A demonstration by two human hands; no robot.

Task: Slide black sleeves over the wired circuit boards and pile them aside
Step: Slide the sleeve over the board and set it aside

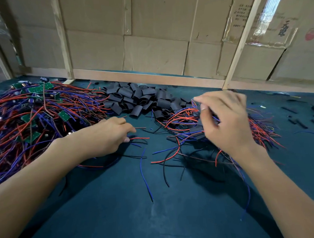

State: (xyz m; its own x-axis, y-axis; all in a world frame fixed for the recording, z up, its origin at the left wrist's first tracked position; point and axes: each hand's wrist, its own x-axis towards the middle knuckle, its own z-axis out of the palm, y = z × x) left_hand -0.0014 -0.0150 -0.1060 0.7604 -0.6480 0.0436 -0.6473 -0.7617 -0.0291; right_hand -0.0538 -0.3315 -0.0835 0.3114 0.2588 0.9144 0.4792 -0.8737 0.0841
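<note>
A big heap of green wired circuit boards (33,113) with red, blue and black leads fills the left of the table. A pile of loose black sleeves (135,98) lies at the back centre. On the right sits a pile of sleeved boards (194,124) with wires fanning out. My left hand (106,137) rests low on the mat at the heap's edge, fingertips pinching a bundle of wire ends (139,137). My right hand (226,121) hovers, blurred, over the sleeved pile with fingers spread and nothing clearly in it.
The table has a dark teal mat (156,208). A wooden rail and cardboard wall (149,47) close the back. Small black scraps (296,116) lie scattered at the far right. Stray loose wires (146,173) trail across the middle.
</note>
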